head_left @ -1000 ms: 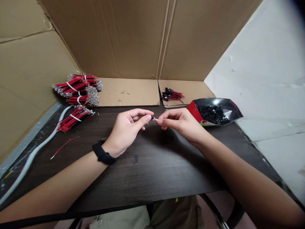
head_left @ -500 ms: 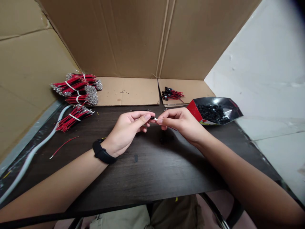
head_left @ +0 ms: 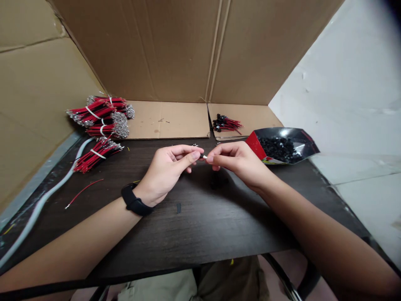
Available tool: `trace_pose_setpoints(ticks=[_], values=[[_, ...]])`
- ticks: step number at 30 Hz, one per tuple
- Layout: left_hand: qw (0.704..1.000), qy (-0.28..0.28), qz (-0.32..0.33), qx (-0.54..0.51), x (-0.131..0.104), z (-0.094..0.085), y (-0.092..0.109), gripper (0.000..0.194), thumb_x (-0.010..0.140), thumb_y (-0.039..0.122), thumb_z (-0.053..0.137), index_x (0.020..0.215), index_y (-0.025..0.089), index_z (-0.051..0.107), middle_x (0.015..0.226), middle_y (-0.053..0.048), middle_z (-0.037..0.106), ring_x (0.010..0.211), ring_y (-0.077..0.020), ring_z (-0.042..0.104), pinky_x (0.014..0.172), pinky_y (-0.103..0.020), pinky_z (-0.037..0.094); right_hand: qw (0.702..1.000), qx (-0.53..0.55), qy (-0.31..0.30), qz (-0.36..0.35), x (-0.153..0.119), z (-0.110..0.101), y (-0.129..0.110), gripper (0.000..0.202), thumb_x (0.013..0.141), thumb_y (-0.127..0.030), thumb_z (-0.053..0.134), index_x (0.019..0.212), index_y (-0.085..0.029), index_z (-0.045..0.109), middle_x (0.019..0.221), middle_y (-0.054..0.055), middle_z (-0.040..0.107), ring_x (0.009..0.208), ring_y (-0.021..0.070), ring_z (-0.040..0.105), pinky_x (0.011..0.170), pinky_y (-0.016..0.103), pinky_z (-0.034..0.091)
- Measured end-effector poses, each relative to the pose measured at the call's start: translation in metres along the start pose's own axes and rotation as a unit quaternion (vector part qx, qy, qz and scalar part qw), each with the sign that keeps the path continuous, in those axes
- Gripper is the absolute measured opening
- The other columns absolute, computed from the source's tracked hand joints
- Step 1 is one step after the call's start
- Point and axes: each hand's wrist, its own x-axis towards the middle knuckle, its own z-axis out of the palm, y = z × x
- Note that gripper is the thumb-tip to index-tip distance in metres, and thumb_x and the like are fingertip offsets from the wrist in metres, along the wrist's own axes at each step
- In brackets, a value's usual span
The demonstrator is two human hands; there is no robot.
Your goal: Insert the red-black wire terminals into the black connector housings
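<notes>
Dark surface point(head_left: 200, 228) is spreading under the fingers point(head_left: 188, 159). Red-black wire bundles point(head_left: 100, 113) are lying left of them; carton point(head_left: 254, 146) of black bits point(head_left: 280, 150) is sitting just right. Left hand point(head_left: 166, 169) and right hand point(head_left: 241, 162) are nearly meeting, fingers pinching, respectively, small black piece point(head_left: 201, 155) and tiny metal tip point(head_left: 205, 157), right beside each other between fingertips. Can't tell if they're touching.

- Connector point(head_left: 201, 156): tiny and black, about mid-frame, pinched in the left hand point(head_left: 171, 167) between thumb and finger, which hide most of it from where I stand.
- Terminal point(head_left: 205, 157): a small, thin, silvery metal tip just right of the connector, lying nearly level, pinched in the right hand point(head_left: 236, 161). Its left end meets the connector; I can't make out whether any of it sits inside.
</notes>
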Motion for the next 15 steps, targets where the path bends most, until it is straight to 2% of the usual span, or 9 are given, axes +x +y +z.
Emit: trace_pose_setpoints(ticks=[8,15], values=[[1.000,-0.003,0.005,0.016,-0.0005,0.0004,0.0016,0.021,0.082,0.033,0.086,0.097,0.018,0.084,0.104,-0.008,0.080,0.077,-0.0140,0.066,0.062,-0.024,0.050,1.000,-0.017,0.001,-0.008,0.0006,-0.0008,0.0031,0.009,0.084,-0.023,0.073,0.080,-0.017,0.079,0.070,0.001,0.069,0.069,0.0145,0.059,0.070,0.029,0.044],[0.997,0.018,0.042,0.066,-0.0019,-0.0023,-0.0010,0.022,0.082,0.034,0.087,0.098,0.019,0.084,0.099,-0.008,0.081,0.082,-0.0178,0.071,0.068,-0.026,0.054,0.996,-0.078,0.016,-0.038,-0.0005,-0.0009,0.0024,0.014,0.086,-0.029,0.073,0.081,-0.017,0.078,0.074,0.002,0.072,0.071,0.0149,0.061,0.069,0.029,0.044]])
